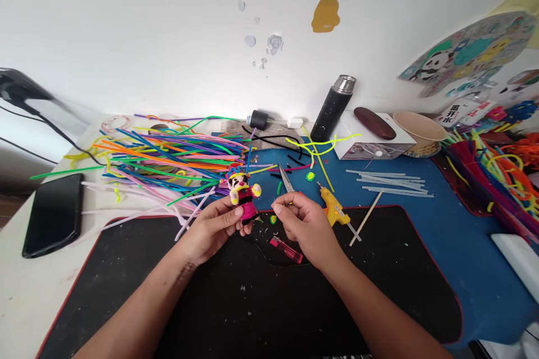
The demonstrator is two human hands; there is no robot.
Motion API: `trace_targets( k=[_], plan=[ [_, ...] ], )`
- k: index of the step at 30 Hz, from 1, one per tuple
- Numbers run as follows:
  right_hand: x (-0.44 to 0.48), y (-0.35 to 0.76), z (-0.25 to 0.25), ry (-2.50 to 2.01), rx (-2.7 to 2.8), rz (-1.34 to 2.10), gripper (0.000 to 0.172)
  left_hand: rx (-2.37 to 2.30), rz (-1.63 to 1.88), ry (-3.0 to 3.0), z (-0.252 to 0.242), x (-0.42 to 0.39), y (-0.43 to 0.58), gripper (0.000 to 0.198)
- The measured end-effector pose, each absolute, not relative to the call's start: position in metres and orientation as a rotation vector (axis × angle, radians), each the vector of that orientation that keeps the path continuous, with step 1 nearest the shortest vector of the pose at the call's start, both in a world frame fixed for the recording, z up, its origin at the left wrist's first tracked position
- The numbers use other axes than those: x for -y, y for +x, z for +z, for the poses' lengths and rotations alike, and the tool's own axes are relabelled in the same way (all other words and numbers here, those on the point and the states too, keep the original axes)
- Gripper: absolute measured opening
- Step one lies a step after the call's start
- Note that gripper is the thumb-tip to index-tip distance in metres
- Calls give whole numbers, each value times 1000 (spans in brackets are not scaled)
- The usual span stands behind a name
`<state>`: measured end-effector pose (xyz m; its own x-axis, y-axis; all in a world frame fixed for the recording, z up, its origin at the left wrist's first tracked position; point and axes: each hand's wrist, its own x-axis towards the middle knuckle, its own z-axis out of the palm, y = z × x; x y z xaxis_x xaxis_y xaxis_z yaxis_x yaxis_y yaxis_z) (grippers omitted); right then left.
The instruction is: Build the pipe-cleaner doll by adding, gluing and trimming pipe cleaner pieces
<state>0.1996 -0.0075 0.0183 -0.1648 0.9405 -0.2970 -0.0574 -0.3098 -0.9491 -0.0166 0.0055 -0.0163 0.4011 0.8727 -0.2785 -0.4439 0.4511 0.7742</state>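
My left hand (220, 225) grips a small doll (244, 193) made of fuzzy pipe cleaner, with a magenta body, yellow hands and a blue and yellow headdress. To the doll's right, my right hand (304, 223) is closed, thumb against forefinger; whatever the fingertips may hold is too small to make out. Scissors (286, 178) lie behind the right hand, their handles hidden by it. A yellow glue gun (333, 206) rests just beyond that hand. Between and below the hands are a pink lighter (286, 249) and a small green and yellow piece (273, 219).
Bundled pipe cleaners (168, 151) spread over the left back; more lie at right (484, 168). A phone (53, 215) is at far left. Glue sticks (391, 181), a black thermos (333, 107), a white box (374, 143) and a bowl (421, 130) stand or lie at right back. A black mat (219, 308) is underneath.
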Motion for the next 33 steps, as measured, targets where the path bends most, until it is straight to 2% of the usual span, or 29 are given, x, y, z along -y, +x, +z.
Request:
trace_targets(
  k=[9,28,33],
  plan=[
    [2,199,9,-1313,1174,1661,27,-693,855,569,-15,-4,-17,22],
    [-17,198,-6,-1141,880,1718,52,-589,728,599,-13,-1,-13,28],
    [-17,194,-11,-1128,860,1794,51,-575,660,616,-13,0,-10,26]
  ],
)
